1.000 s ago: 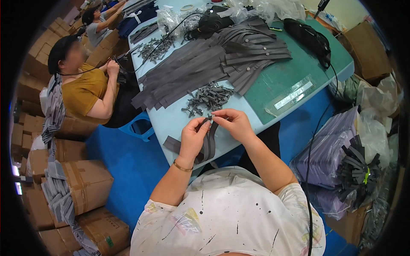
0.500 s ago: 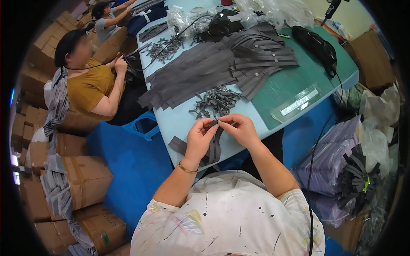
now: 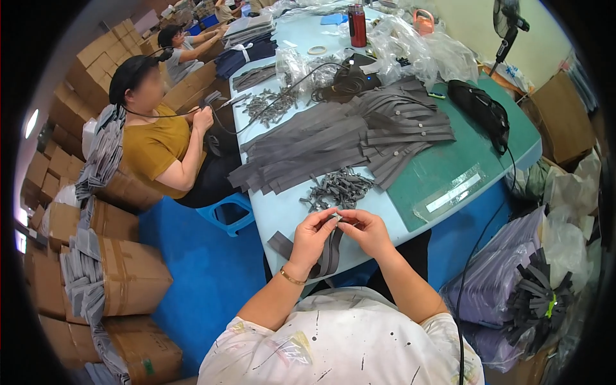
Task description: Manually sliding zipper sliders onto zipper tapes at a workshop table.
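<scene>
Close together over the near edge of the table, my left hand (image 3: 310, 240) and my right hand (image 3: 366, 232) pinch the upper end of a dark grey zipper tape (image 3: 330, 254). A small pale piece shows between the fingertips; its exact kind is too small to tell. The tape hangs down below my fingers, and another stretch of grey tape (image 3: 280, 244) lies left of my left hand. Just beyond my hands is a heap of grey zipper sliders (image 3: 338, 190) with pulls. Behind it spreads a wide layer of dark grey zipper tapes (image 3: 308, 142).
A green mat (image 3: 443, 192) covers the table's right part, with a black pouch (image 3: 480, 114) on it. A second slider heap (image 3: 268, 108) lies farther left. A co-worker (image 3: 154, 141) sits at the left side. Cardboard boxes (image 3: 135, 273) and wrapped bundles (image 3: 494, 276) flank me.
The view has tilted up, so the table and my hands sit lower in the picture. My hands stay together on the tape; a pale piece now shows between the fingertips.
</scene>
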{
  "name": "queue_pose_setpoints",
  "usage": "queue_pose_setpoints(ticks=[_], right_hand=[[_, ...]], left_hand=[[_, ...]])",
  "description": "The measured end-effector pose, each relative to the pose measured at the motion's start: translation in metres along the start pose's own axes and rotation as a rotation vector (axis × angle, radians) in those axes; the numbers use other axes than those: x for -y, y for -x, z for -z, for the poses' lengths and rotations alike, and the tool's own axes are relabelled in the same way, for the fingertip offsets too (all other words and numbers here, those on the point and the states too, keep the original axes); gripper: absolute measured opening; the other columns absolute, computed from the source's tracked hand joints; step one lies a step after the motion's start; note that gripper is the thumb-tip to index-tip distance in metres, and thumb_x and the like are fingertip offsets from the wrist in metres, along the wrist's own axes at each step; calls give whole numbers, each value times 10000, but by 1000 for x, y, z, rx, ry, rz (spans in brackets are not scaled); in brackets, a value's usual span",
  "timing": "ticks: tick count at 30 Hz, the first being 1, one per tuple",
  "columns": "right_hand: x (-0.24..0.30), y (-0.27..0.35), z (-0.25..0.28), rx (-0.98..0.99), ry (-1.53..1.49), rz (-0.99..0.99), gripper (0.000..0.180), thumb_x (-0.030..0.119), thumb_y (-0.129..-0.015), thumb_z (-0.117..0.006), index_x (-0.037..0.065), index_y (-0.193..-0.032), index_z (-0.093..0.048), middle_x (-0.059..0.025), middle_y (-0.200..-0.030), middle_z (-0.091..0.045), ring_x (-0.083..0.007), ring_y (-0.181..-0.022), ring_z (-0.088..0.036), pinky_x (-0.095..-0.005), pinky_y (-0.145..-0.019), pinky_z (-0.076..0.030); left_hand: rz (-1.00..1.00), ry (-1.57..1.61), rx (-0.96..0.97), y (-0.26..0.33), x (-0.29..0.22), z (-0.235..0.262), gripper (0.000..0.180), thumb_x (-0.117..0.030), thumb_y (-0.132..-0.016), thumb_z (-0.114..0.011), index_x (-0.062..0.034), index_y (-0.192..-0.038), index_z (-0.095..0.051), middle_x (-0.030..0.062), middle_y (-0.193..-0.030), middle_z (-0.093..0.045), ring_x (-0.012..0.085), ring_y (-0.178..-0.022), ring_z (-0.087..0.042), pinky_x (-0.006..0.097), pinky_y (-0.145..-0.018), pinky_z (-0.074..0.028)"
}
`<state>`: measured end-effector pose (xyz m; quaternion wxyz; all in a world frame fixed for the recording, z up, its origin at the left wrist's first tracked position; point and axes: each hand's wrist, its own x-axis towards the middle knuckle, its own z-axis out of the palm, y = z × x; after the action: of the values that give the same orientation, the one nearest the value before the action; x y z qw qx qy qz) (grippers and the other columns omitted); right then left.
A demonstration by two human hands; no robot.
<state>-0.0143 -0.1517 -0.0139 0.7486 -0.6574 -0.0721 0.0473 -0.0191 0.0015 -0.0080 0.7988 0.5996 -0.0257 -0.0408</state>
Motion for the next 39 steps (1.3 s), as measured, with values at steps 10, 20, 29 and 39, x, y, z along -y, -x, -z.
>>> queue_pose_setpoints(ticks=[10,20,29,39], right_hand=[[-2,-3,-13,-73,-88,-58,136,87,-806,-674,2,-892,-613,-7,-800,-630,-49,-714,-564,-189,-644,-457],[-1,-2,-13,-21,-153,-75,117,76,-808,-668,6,-882,-609,4,-801,-621,-36,-717,-549,-176,-619,-433],[5,-3,-7,-12,-243,-178,149,114,-815,-658,5,-907,-617,2,-790,-626,-48,-694,-545,-183,-594,-426],[6,-10,-2,95,-93,-273,161,150,-781,-691,13,-825,-621,-2,-727,-622,-46,-627,-529,-191,-549,-412]], left_hand=[[-53,-79,-40,-2,-8,1,159,-42,-848,-604,3,-992,-654,4,-856,-532,80,-809,-509,198,-731,-412],[-43,-34,-67,1,-5,2,158,-47,-852,-602,1,-992,-659,-2,-845,-526,74,-788,-486,192,-728,-386],[171,194,-53,-2,-4,7,191,-80,-865,-590,-3,-1034,-636,23,-881,-612,83,-813,-531,207,-750,-429],[220,236,-9,-3,-4,11,190,-71,-878,-564,4,-1042,-625,39,-943,-628,84,-857,-546,214,-780,-427]])
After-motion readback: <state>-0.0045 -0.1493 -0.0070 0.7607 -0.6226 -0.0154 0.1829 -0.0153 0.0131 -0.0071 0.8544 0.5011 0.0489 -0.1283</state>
